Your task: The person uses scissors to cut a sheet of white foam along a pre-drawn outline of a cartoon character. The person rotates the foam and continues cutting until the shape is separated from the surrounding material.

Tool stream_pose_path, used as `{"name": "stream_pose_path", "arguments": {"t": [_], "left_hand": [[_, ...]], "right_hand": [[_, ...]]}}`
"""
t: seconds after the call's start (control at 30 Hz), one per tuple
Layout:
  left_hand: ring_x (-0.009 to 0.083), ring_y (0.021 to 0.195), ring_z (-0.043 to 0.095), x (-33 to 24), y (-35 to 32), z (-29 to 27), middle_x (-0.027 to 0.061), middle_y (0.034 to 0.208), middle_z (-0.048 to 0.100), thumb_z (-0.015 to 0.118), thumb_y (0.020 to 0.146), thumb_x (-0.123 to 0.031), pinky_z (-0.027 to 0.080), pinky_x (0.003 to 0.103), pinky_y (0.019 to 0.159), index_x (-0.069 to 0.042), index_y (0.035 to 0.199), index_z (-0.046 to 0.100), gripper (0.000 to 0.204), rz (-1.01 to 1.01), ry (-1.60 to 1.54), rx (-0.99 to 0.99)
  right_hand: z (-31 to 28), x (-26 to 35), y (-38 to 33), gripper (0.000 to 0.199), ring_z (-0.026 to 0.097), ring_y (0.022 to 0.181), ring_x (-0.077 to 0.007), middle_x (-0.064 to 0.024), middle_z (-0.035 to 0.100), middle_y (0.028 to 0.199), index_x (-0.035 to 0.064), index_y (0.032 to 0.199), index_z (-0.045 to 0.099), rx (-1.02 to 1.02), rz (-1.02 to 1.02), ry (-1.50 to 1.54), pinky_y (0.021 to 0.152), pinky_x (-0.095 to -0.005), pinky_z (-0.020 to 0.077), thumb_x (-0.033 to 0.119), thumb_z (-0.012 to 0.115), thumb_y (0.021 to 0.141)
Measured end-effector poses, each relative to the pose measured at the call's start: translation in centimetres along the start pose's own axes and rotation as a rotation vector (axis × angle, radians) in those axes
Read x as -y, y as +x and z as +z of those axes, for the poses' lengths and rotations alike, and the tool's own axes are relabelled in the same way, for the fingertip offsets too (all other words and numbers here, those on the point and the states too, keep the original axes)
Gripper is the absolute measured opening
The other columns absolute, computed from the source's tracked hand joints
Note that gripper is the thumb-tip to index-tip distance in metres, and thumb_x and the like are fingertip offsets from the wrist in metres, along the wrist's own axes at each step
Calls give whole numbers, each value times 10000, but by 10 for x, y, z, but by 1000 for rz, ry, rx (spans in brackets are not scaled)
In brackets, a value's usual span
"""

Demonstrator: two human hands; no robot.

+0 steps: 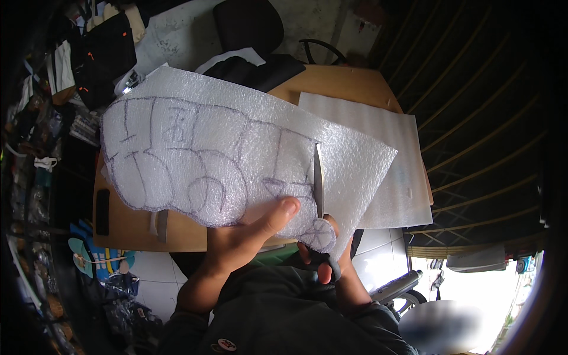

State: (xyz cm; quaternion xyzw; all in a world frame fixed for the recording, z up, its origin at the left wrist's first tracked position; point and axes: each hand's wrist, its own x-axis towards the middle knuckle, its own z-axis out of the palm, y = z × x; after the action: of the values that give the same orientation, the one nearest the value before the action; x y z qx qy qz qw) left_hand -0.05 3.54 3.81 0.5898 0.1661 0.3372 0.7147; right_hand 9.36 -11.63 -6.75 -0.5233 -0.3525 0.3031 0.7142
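A white foam sheet (260, 154) with a dark drawn outline is held up in front of me over the table. My left hand (254, 234) grips its lower edge, thumb flat on the drawn face and the other fingers hidden behind. My right hand (328, 248) is closed around the dark handles of a pair of scissors (319, 177), partly covered by a small rounded end of the foam. One long blade lies over the sheet, pointing away from me along the drawn line. Right of the blade is an unmarked flap of the same foam.
Another foam sheet (390, 171) lies on the right of the wooden table (346, 80). A dark flat object (103, 212) rests at the table's left edge. Behind stands a dark chair (248, 26); a folding metal gate (479, 118) is on the right, and cluttered shelves line the left.
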Motion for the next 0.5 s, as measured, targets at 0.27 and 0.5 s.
{"name": "stream_pose_path", "arguments": {"t": [0.27, 0.5], "left_hand": [[135, 768, 644, -12, 5, -4, 72, 845, 666, 733, 730, -20, 524, 254, 688, 34, 878, 656, 175, 47, 47, 16], [141, 772, 641, -18, -1, -6, 80, 848, 660, 748, 711, -23, 521, 257, 693, 38, 898, 644, 222, -8, 14, 32]], "right_hand": [[-6, 4, 3, 814, 568, 560, -108, 4, 589, 626, -2, 949, 628, -13, -136, -95, 549, -237, 428, 632, 799, 468], [-2, 8, -1, 778, 587, 631, -129, -18, 606, 712, -6, 931, 631, -35, -185, -98, 604, -259, 446, 562, 845, 444]]}}
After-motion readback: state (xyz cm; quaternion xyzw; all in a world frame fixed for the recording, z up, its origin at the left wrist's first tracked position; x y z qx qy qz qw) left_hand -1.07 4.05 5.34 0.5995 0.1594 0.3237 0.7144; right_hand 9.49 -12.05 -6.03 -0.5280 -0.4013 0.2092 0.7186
